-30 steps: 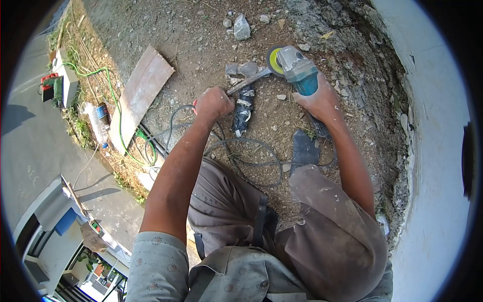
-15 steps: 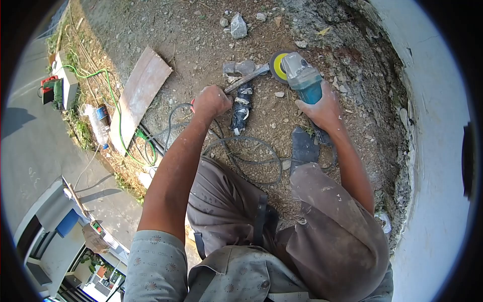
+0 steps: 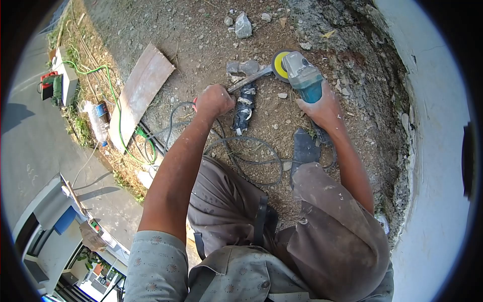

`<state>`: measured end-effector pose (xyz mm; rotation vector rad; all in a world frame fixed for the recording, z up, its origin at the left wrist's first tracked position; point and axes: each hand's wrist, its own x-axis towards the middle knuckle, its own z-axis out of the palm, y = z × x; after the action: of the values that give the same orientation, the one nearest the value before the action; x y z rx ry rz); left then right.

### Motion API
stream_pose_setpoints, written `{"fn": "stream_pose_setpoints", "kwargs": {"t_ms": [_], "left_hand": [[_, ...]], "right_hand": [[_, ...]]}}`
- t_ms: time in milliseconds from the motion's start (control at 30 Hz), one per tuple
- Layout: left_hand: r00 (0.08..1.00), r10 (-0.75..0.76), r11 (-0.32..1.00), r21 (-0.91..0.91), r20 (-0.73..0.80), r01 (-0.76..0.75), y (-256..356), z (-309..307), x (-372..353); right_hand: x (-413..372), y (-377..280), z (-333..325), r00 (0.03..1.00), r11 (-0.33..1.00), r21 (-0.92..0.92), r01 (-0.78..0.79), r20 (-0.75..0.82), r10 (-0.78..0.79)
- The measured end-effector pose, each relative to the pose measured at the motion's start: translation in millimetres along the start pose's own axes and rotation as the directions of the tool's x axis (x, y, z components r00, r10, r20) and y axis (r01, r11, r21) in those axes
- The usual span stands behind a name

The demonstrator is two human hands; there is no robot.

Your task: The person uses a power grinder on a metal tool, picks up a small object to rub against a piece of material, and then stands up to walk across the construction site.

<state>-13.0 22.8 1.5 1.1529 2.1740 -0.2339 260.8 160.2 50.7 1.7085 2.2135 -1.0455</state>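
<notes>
My right hand (image 3: 323,108) is wrapped round the teal body of an angle grinder (image 3: 308,80), whose yellow-faced disc (image 3: 279,65) points left. At the disc's edge lies the bright flat end of a long metal bar (image 3: 251,78). The bar's other end runs into my closed left hand (image 3: 215,100), where a bit of red shows at the far side of the fist. Just beyond the bar, on the dirt, is a hammer head (image 3: 242,67); its black-taped handle (image 3: 244,111) comes out below the bar, to the right of my left hand.
A grey cable (image 3: 241,138) loops over the ground before my knees. My dark shoe (image 3: 305,148) is under the right forearm. To the left lie a board (image 3: 143,93), a green cord (image 3: 116,95) and a plastic bottle (image 3: 96,123). A white wall (image 3: 443,151) stands at right.
The view has shifted slightly. Both hands keep their grips, and the bar's end stays at the grinder's disc.
</notes>
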Motion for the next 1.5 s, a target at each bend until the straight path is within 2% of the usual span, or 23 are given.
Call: {"fn": "stream_pose_setpoints", "kwargs": {"t_ms": [167,267,367,767,967,1067,1167,1267,1500], "left_hand": [[0.997,-0.058,0.998,0.027,0.051,0.056,3.5,-4.0,-0.5],[0.997,-0.056,0.998,0.026,0.052,0.055,4.0,-4.2,-0.6],[1.000,-0.012,1.000,-0.003,-0.013,0.012,-0.1,0.7,-0.2],[1.000,-0.016,1.000,0.012,0.000,0.016,-0.3,1.9,1.2],[0.997,-0.055,0.998,0.035,0.053,0.053,3.7,-2.6,-0.1],[0.997,-0.057,0.996,0.066,0.061,0.053,4.1,-2.8,1.2],[1.000,-0.023,0.999,0.022,-0.004,0.023,4.0,-3.0,-2.2],[0.997,-0.038,0.998,0.057,0.068,0.035,5.1,-5.6,-1.1],[0.996,-0.038,0.996,0.077,0.075,0.032,9.4,-10.6,-4.3]], "right_hand": [[3.7,-3.5,1.1,1.000,1.000,-0.017,0.017,-0.023,-0.017],[5.9,-4.9,-0.5,1.000,1.000,-0.008,0.029,-0.007,-0.029],[8.2,-4.6,0.3,0.999,1.000,-0.001,0.028,-0.016,-0.028],[16.4,-13.1,-5.0,0.999,0.999,-0.015,0.036,0.005,-0.036],[33.4,-25.2,-8.3,0.999,0.999,-0.026,0.035,0.015,-0.035],[40.1,-26.4,-11.2,0.999,0.998,0.038,0.041,0.007,-0.042],[21.2,-15.1,-15.5,0.985,0.973,0.169,0.156,-0.103,-0.140],[8.7,8.9,-8.2,0.969,0.972,0.103,0.213,-0.147,-0.197],[-18.4,18.4,-2.9,0.989,0.980,0.142,0.141,-0.061,-0.133]]}}
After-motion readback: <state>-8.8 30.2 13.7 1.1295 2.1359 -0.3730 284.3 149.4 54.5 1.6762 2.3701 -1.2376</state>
